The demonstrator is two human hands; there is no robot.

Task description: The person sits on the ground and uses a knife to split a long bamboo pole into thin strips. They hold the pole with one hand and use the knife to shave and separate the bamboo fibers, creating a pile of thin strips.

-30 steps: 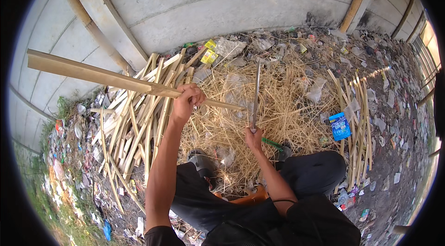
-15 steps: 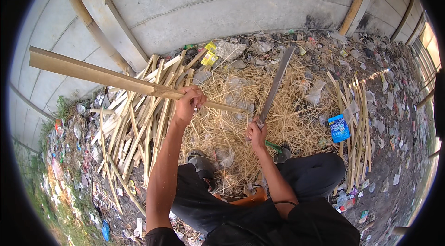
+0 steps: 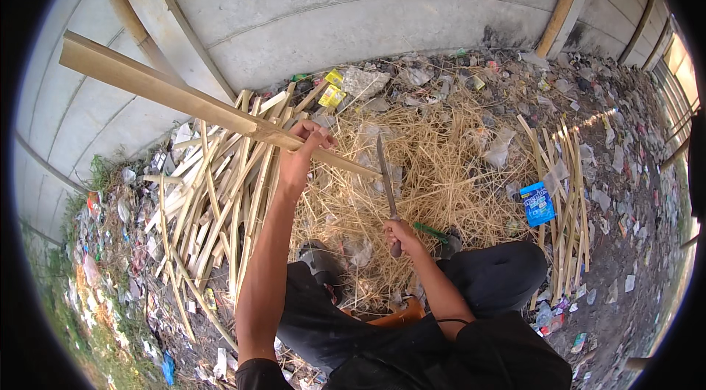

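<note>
My left hand [image 3: 309,138] is closed round a long split bamboo strip [image 3: 162,92], which slants from the upper left down to a narrow end over the shavings. In my right hand [image 3: 401,235] is the handle of a machete [image 3: 387,183]. Its long blade points away from me, with the edge close to the bamboo's narrow end; whether they touch I cannot tell. Under both hands lies a wide heap of pale bamboo shavings [image 3: 456,177], between my shoes.
Split bamboo strips [image 3: 198,221] are piled at the left, and a smaller row of strips [image 3: 562,221] lies at the right beside a blue packet [image 3: 537,204]. A concrete wall [image 3: 368,19] with posts stands behind. Litter covers the ground, with a rubble chunk [image 3: 365,82] near the wall.
The machete has swung left and down, from pointing up to the right to standing beside the bamboo's narrow end. The bamboo has tilted more steeply, its wide end shifting slightly right.
</note>
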